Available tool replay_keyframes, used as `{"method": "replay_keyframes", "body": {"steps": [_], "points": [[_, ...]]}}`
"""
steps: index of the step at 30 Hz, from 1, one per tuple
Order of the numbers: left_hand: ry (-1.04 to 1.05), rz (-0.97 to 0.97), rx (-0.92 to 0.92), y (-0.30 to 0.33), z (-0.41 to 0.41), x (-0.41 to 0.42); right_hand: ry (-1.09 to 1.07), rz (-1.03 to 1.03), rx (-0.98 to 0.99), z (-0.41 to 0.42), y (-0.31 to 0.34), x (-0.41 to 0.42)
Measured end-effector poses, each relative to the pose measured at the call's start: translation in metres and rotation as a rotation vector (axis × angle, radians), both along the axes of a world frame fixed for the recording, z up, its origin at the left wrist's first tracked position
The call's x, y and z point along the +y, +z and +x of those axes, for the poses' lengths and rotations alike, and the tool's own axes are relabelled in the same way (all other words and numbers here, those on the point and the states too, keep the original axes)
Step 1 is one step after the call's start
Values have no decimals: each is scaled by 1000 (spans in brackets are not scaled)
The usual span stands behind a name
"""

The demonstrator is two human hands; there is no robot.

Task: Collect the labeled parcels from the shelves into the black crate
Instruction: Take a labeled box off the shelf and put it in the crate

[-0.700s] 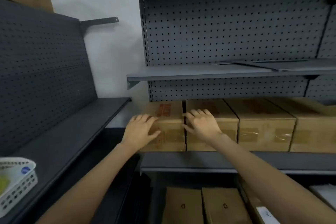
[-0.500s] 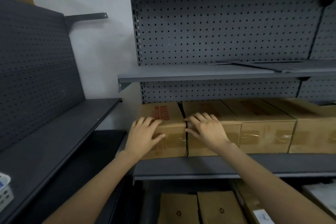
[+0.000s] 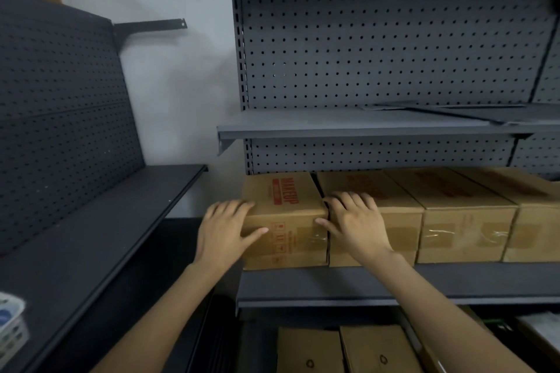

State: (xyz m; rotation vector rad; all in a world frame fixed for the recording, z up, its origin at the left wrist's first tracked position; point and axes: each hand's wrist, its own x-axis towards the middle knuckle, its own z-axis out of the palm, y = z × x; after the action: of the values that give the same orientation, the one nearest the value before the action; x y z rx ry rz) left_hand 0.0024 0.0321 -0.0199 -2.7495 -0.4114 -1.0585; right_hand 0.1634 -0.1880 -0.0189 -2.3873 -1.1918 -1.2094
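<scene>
A brown cardboard box (image 3: 288, 197) with red "MAKEUP" print stands at the left end of a row on the middle grey shelf (image 3: 394, 281). My left hand (image 3: 224, 230) grips its left front corner, with the fingers over the edge and the thumb on the front face. My right hand (image 3: 357, 224) holds its right front corner at the gap to the neighbouring box (image 3: 400, 218). Its thumb lies on the front face, and its fingers lie across the gap and the neighbour's top. No black crate is in view.
More matching boxes (image 3: 466, 221) continue the row to the right. The upper grey shelf (image 3: 363, 124) overhangs closely above them. Below, more cardboard boxes (image 3: 309, 351) fill the bottom level. A dark shelf (image 3: 91, 236) runs along the left, with a white basket (image 3: 12, 330) at its near end.
The view has moved closer and shifted slightly. Both hands stay on the leftmost box, and the gap between it and its neighbour looks a little wider.
</scene>
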Motion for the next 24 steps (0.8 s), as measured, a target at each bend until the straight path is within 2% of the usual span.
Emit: {"method": "replay_keyframes", "body": {"steps": [4,7,13,16,19,22,24], "points": [[-8,-3,-8,6,-5,11,-27,9,24,-2,5,5],[-20,-168,-49,3,-15,21,28,30,25,-9,5,13],[-87,-444,-119,-5,-24,26,161,158,171,-32,1,33],[-135,-612,-202,-8,-29,18,243,238,169,-38,17,35],[-194,-724,-196,-16,-25,-4,299,266,140,-44,42,42],[-145,-624,-142,-19,-14,-25,313,58,63,-49,48,54],[-107,-570,-157,-10,-11,-26,307,-4,54,-50,40,56]]}}
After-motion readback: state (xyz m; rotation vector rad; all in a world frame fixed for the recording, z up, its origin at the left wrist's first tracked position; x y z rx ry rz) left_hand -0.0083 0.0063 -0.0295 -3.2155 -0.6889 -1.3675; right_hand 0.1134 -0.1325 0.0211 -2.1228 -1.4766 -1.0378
